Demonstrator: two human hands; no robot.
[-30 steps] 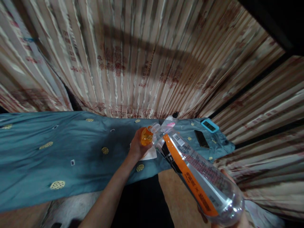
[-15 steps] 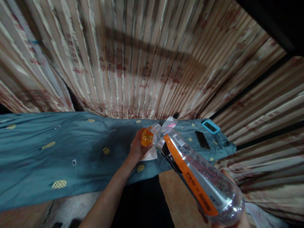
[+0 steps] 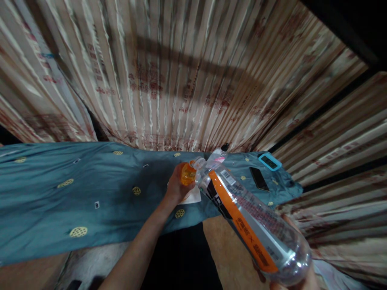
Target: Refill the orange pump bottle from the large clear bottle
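Note:
My left hand [image 3: 175,186] is wrapped round a small container of orange liquid [image 3: 188,175], its lower part hidden by my fingers and the view. In my right hand [image 3: 298,278] is a large clear plastic bottle [image 3: 256,225] with an orange, black and silver label. This bottle is tilted, base raised toward me and its neck pointing down-left at the top of the orange container. The two mouths meet or nearly meet; I cannot tell whether liquid passes between them. Under the left hand lies a white sheet [image 3: 193,196], partly covered.
A blue-green cloth with yellow pineapple prints [image 3: 115,217] covers the table. Behind the large bottle stands another clear bottle with a black top [image 3: 218,154]. A dark phone [image 3: 259,179] and a blue-framed digital clock [image 3: 270,161] lie at the right. Pleated curtains [image 3: 181,80] hang behind.
The whole view has shifted very slightly. Both hands keep their holds, and the large bottle stays tilted against the orange container with almost no change.

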